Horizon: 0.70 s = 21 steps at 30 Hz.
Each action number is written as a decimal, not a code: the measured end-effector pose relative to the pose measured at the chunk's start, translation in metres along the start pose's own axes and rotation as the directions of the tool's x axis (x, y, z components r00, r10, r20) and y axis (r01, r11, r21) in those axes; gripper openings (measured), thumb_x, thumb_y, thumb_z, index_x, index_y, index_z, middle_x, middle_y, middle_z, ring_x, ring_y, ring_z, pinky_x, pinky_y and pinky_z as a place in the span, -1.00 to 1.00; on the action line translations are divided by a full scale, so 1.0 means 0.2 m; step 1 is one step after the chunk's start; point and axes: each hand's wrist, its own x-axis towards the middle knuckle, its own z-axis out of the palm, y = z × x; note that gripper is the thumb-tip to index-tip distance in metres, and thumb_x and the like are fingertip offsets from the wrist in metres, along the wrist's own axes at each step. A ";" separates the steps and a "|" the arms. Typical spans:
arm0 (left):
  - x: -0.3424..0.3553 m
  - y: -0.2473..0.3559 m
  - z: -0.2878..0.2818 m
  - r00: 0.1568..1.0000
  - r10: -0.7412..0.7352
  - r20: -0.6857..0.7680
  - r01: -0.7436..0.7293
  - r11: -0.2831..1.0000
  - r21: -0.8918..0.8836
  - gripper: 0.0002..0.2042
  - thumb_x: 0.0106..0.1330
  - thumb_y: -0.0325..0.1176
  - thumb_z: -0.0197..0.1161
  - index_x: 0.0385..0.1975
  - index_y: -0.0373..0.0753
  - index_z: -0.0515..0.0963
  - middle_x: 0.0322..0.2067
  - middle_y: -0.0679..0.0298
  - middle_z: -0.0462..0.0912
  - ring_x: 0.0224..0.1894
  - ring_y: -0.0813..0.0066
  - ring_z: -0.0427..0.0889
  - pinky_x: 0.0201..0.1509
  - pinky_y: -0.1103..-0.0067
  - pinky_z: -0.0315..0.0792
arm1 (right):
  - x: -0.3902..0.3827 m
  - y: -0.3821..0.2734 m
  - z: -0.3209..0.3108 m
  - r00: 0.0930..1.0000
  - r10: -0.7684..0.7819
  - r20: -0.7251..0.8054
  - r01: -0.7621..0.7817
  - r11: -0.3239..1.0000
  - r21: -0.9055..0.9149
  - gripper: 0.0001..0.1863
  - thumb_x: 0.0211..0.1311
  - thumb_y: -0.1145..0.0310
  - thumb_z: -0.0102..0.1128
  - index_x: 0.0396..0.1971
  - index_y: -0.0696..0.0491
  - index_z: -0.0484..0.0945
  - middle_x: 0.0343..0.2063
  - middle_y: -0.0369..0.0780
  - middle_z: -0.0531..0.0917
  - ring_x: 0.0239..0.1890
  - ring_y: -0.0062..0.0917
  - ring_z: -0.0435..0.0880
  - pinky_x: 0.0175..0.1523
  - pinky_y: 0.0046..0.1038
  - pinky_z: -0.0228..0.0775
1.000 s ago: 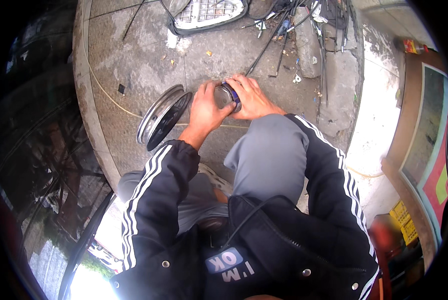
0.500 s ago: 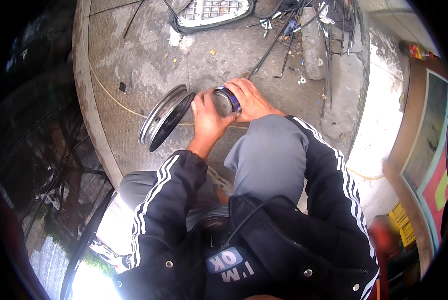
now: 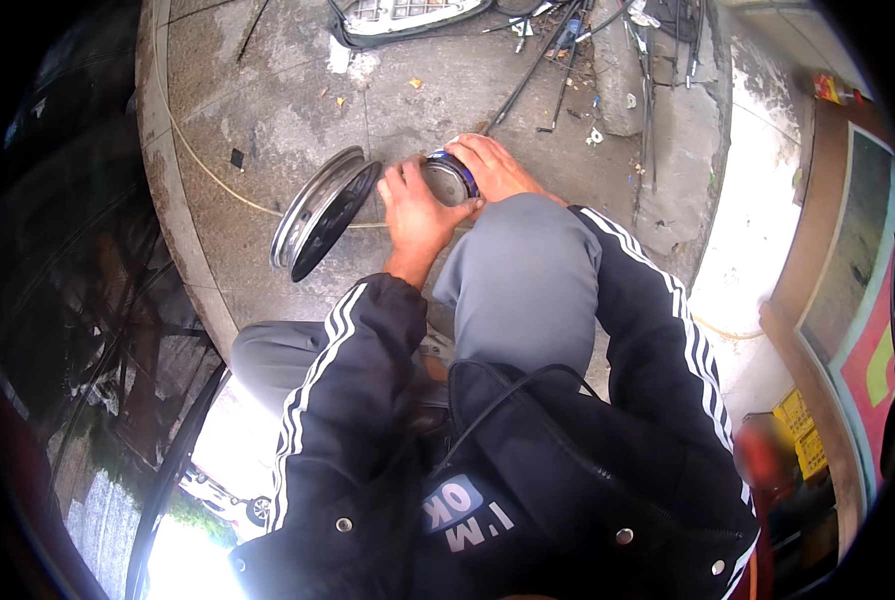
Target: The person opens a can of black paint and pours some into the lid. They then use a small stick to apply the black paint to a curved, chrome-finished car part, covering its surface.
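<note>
Between my two hands is a round tin [image 3: 447,184] with a grey metal end turned toward me and a dark blue side. My left hand [image 3: 417,210] grips its left edge, thumb stretched along the near side and fingers curled at the top. Around the far right side wraps my right hand [image 3: 498,168], some of its fingers hidden behind the tin. Just left of my left hand, a silver wheel rim [image 3: 313,200] stands tilted on the pavement, with a black round face [image 3: 340,222] toward me.
A pale hose [image 3: 203,165] runs across the paving behind the rim. Black cables [image 3: 528,85] and scraps lie at the far right by a broken kerb [image 3: 676,160]. A white grated panel [image 3: 408,15] lies at the far edge. A framed board [image 3: 838,290] stands on the right.
The whole view has shifted slightly, so the rim and ground sit a little higher and further left. Both hands keep their hold on the tin, with little visible change in grip.
</note>
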 end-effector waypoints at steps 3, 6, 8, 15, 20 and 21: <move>0.00 0.02 0.01 1.000 0.009 -0.007 -0.009 1.000 0.007 0.01 -0.27 -0.01 0.79 0.24 -0.29 0.41 0.16 -0.03 0.40 0.26 -0.12 0.36 0.27 0.13 0.46 | -0.02 0.01 0.00 1.000 0.000 -0.015 0.000 1.000 -0.019 -0.17 0.14 0.19 0.41 0.39 0.14 0.30 0.33 0.04 0.38 0.41 -0.02 0.37 0.49 -0.03 0.23; -0.03 0.06 0.03 1.000 -0.013 -0.021 0.014 1.000 0.027 0.00 -0.27 -0.03 0.79 0.25 -0.26 0.41 0.18 -0.01 0.40 0.28 -0.12 0.35 0.24 0.13 0.50 | -0.05 0.00 0.00 0.999 0.029 -0.032 -0.029 1.000 -0.004 -0.20 0.17 0.26 0.38 0.40 0.13 0.29 0.34 0.04 0.36 0.42 -0.02 0.36 0.50 -0.03 0.23; -0.04 0.09 0.04 0.999 -0.034 -0.025 0.036 0.997 0.067 -0.01 -0.25 -0.06 0.78 0.26 -0.25 0.41 0.19 -0.01 0.40 0.29 -0.11 0.33 0.22 0.13 0.53 | -0.07 0.02 0.06 0.990 0.139 0.016 -0.140 0.983 0.118 -0.21 0.16 0.33 0.36 0.41 0.13 0.29 0.35 0.05 0.35 0.44 0.01 0.34 0.51 -0.03 0.23; -0.04 0.09 -0.09 0.998 0.048 0.037 -0.051 0.996 0.071 -0.04 -0.12 -0.08 0.73 0.34 -0.28 0.42 0.25 -0.11 0.38 0.34 -0.14 0.30 0.28 0.15 0.50 | -0.06 -0.03 0.08 0.985 0.172 -0.021 -0.164 0.967 0.197 -0.04 -0.08 0.31 0.56 0.40 0.14 0.30 0.33 0.04 0.36 0.39 0.06 0.39 0.47 -0.05 0.31; 0.08 0.16 -0.56 0.961 0.225 0.163 -0.232 0.972 0.028 0.19 -0.17 0.04 0.75 0.50 -0.32 0.23 0.39 -0.24 0.26 0.42 -0.24 0.28 0.48 0.09 0.32 | 0.26 -0.14 -0.41 0.985 0.024 0.174 -0.069 0.964 0.256 0.13 -0.34 0.16 0.75 0.34 0.20 0.35 0.17 -0.04 0.45 0.26 -0.09 0.52 0.37 -0.21 0.42; 0.09 0.19 -0.66 0.949 0.282 0.143 -0.284 0.959 -0.002 0.21 -0.18 0.01 0.76 0.51 -0.31 0.22 0.41 -0.22 0.24 0.44 -0.23 0.26 0.50 0.09 0.31 | 0.34 -0.20 -0.53 0.971 -0.021 0.239 -0.037 0.971 0.236 0.10 -0.30 0.19 0.71 0.34 0.19 0.35 0.19 -0.06 0.44 0.28 -0.13 0.51 0.38 -0.22 0.41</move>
